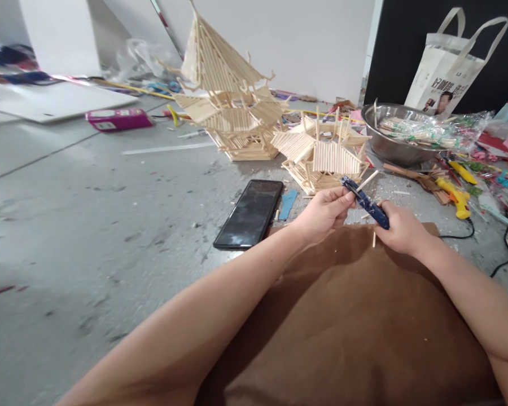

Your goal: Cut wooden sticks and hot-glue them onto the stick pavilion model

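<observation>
My left hand (331,206) pinches a thin wooden stick (368,179) that points up to the right. Closed around the handle of a dark blue pliers-like hand tool (371,211), my right hand (400,228) holds it slantwise. The tool's far end meets the stick at my left fingertips; whether its jaws grip the wood I cannot tell. A short stick piece (374,239) shows just below the right hand, over the brown cloth (364,327) on my lap. Just beyond my hands stands a low, roofed stick model (336,157), its top open with upright posts.
A taller stick pagoda (237,118) stands behind. A phone (250,214) lies left of my hands beside a blue scrap (287,204). To the right are a metal bowl (389,149) of sticks, a yellow glue gun (456,197) with its cord, and a white tote bag (444,73).
</observation>
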Available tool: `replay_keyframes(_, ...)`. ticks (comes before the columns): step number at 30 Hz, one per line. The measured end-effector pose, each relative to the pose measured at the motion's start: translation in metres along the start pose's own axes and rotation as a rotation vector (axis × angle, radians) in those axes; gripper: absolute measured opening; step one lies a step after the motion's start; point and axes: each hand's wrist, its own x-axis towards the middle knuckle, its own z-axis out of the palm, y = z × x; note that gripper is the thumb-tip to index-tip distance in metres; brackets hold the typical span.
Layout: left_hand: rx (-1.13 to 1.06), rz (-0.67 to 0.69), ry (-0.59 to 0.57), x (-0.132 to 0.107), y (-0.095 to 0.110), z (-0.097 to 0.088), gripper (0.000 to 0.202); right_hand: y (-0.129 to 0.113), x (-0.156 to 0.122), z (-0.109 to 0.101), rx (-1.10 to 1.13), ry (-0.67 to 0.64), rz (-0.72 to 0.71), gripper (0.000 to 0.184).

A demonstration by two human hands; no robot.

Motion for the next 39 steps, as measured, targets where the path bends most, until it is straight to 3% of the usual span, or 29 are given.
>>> replay_keyframes(4, 0.101, 0.063, 0.070, 0.001, 0.000, 0.001, 0.028, 0.005, 0.001, -0.002, 0.035, -0.036, -0.007, 0.021)
replay_keyframes(9, 0.152, 0.084, 0.086, -0.001, 0.004, 0.006, 0.027, 0.019, 0.008, 0.001, 0.241, -0.011, -0.173, 0.051)
replay_keyframes(14, 0.122, 0.196, 0.149, -0.006, -0.001, 0.014, 0.023, 0.024, 0.013, 0.006, 0.238, 0.064, -0.264, 0.067)
replay_keyframes(18, -0.147, -0.011, -0.021, -0.010, -0.002, 0.017, 0.024, 0.025, 0.011, 0.003, 0.168, 0.090, -0.318, 0.071)
replay_keyframes(22, -0.265, -0.149, -0.128, -0.012, 0.003, 0.016, 0.025, 0.031, 0.012, -0.002, 0.007, 0.141, -0.357, 0.074)
replay_keyframes(25, -0.224, -0.145, -0.112, -0.010, 0.007, 0.015, 0.025, 0.042, 0.017, 0.000, -0.076, 0.176, -0.258, 0.074)
replay_keyframes(28, -0.090, -0.083, -0.009, -0.008, 0.005, 0.013, 0.020, 0.058, 0.023, 0.007, -0.146, 0.203, 0.000, 0.069)
replay_keyframes(33, 0.183, 0.005, 0.089, -0.005, -0.003, 0.011, 0.015, 0.079, 0.026, 0.018, -0.277, 0.053, 0.304, 0.082)
replay_keyframes(36, 0.415, 0.021, 0.137, -0.004, -0.004, 0.010, 0.015, 0.077, 0.026, 0.017, -0.292, 0.055, 0.306, 0.082)
replay_keyframes(39, 0.657, 0.056, 0.156, -0.004, -0.004, 0.009, 0.017, 0.061, 0.021, 0.007, -0.271, 0.275, 0.138, 0.066)
